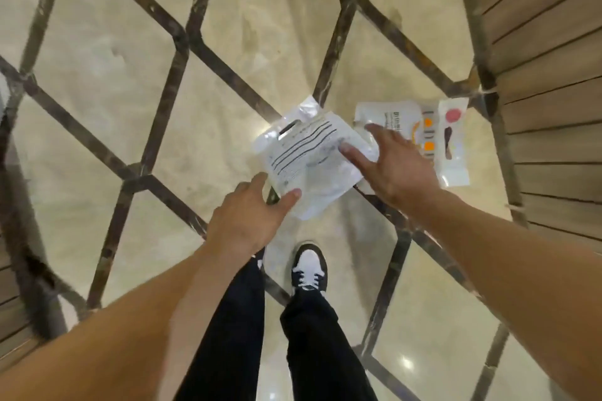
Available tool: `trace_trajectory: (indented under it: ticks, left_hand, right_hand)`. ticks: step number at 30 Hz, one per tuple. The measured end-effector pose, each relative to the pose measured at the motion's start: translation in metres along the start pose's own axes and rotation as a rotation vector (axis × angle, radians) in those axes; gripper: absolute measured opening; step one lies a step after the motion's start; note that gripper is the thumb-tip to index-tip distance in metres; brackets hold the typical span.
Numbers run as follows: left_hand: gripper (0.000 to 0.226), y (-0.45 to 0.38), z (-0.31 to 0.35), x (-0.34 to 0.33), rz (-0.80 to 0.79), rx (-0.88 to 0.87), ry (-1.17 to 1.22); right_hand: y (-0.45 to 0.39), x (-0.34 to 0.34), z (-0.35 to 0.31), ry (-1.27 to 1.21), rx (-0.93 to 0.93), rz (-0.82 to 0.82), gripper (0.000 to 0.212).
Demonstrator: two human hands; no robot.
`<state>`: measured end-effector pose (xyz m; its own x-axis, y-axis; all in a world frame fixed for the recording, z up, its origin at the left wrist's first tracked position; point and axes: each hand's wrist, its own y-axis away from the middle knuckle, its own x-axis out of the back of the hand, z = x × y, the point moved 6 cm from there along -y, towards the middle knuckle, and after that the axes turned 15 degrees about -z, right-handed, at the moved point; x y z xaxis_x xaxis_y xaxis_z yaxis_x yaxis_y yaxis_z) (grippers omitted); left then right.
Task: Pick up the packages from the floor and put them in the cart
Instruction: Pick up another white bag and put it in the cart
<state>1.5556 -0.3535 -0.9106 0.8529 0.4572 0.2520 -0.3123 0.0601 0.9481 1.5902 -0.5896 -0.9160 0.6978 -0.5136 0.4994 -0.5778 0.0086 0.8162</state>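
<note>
A white plastic package (309, 153) with black printed lines is below me, over the marble floor (107, 81). My left hand (250, 218) pinches its near left corner, thumb on top and fingers under the edge. My right hand (391, 166) is spread open above the package's right side, with the index fingertip touching it. To the right, a second white package (387, 117) with orange print lies flat on the floor. A clear packet (454, 143) with a red dot lies beside it. My right hand partly covers the second package. No cart is in view.
The beige floor is crossed by dark brown inlaid bands. A slatted wooden wall (547, 81) rises at the right, close to the packets. My black trouser legs and one black-and-white shoe (309, 265) stand just behind the packages. More wooden slats (9, 329) show at the left edge.
</note>
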Motion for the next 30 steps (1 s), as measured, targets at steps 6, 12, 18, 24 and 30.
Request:
trace_trajectory:
  ticks: [6, 12, 18, 24, 30]
  left_hand:
    - [0.111, -0.118, -0.037, -0.044, -0.013, 0.203, 0.666]
    - [0.122, -0.187, -0.046, -0.071, -0.098, 0.244, 1.093]
    - [0.074, -0.206, -0.038, -0.078, -0.133, 0.098, 1.184]
    - [0.07, -0.185, -0.053, -0.047, -0.049, 0.083, 0.954]
    - [0.072, -0.128, -0.037, -0.007, 0.032, -0.028, 0.792]
  right_hand:
    - [-0.104, -0.034, 0.022, -0.126, -0.055, 0.102, 0.076]
    - [-0.17, -0.056, 0.03, -0.125, -0.137, -0.081, 0.083]
    - [-0.178, -0.069, 0.036, -0.107, -0.184, -0.153, 0.095]
    - [-0.15, -0.068, 0.038, -0.316, -0.199, -0.178, 0.101]
    - [-0.101, -0.055, 0.032, -0.531, -0.213, -0.13, 0.118]
